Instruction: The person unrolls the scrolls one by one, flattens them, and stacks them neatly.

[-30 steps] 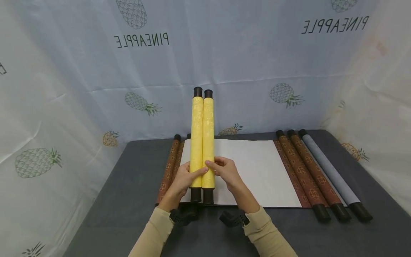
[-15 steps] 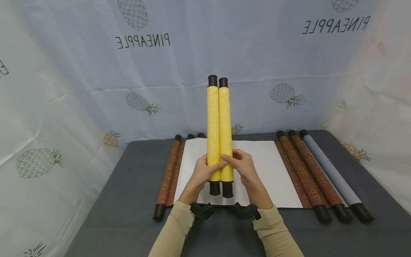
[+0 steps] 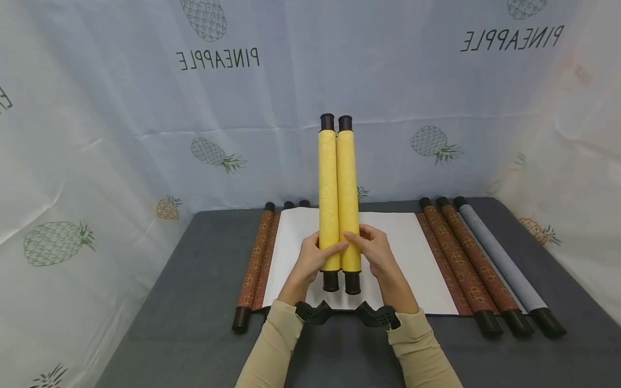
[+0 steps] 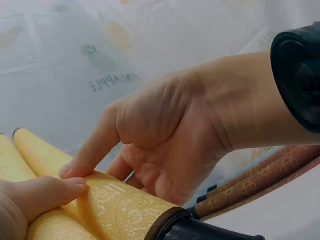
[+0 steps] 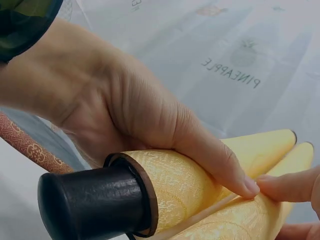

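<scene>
A yellow patterned scroll with dark end knobs stands raised above the table as two rolls side by side, the left roll (image 3: 328, 188) and the right roll (image 3: 347, 188). My left hand (image 3: 309, 257) grips the left roll near its lower end, thumb across the front. My right hand (image 3: 378, 253) holds the right roll at about the same height, its thumb also in front. In the right wrist view the thumbtips almost meet over the yellow cloth (image 5: 182, 185), beside a black knob (image 5: 90, 202). The left hand's fingers are mostly hidden behind the scroll.
Behind the scroll, a white sheet (image 3: 402, 258) lies spread on the dark grey table (image 3: 184, 302). Brown patterned rolls (image 3: 256, 258) flank it on the left. Several more lie at right, brown rolls (image 3: 456, 258) and a grey roll (image 3: 504, 258). A pineapple-print curtain (image 3: 301, 64) hangs behind.
Both hands have carried the yellow scroll to the right and slightly up, mostly in the first half second. More of the left brown rolls and white sheet now shows.
</scene>
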The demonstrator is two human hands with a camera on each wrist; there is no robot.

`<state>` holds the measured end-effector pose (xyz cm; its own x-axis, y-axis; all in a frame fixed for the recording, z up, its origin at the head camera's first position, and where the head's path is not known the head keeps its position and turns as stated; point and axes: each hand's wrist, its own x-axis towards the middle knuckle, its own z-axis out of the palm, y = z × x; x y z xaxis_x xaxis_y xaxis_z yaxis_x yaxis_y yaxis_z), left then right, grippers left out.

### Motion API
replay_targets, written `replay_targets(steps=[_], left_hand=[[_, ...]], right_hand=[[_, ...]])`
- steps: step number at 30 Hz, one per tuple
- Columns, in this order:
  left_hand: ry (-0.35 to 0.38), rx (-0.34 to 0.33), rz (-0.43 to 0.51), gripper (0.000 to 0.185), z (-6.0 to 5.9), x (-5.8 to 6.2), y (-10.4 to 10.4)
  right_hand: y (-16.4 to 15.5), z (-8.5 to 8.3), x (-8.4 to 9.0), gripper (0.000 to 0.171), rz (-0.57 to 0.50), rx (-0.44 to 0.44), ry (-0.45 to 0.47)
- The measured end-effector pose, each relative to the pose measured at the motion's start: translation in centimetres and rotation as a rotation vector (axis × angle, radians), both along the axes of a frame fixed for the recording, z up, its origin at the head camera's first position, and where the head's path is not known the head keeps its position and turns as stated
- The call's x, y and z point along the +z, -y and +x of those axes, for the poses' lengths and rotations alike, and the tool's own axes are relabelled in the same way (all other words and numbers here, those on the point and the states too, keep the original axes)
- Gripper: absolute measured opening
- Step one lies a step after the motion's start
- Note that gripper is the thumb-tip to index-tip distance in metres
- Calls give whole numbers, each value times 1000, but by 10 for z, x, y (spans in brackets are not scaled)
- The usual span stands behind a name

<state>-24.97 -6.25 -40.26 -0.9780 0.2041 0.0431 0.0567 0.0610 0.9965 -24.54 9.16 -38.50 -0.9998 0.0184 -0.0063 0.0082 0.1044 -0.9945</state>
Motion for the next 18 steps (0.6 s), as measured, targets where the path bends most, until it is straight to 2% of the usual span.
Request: replay_targets(steps=[9, 14, 18], left_hand=[[-152, 51, -27, 51, -2, -4, 3], [-169, 59, -49, 54, -2, -3, 6], [-134, 49, -45, 53, 0, -1, 7]], right_hand=[[0, -1, -1, 45, -59, 87, -53], [-3, -2, -2, 47, -82, 105, -78], [-2, -2, -4, 49, -89, 88, -95]])
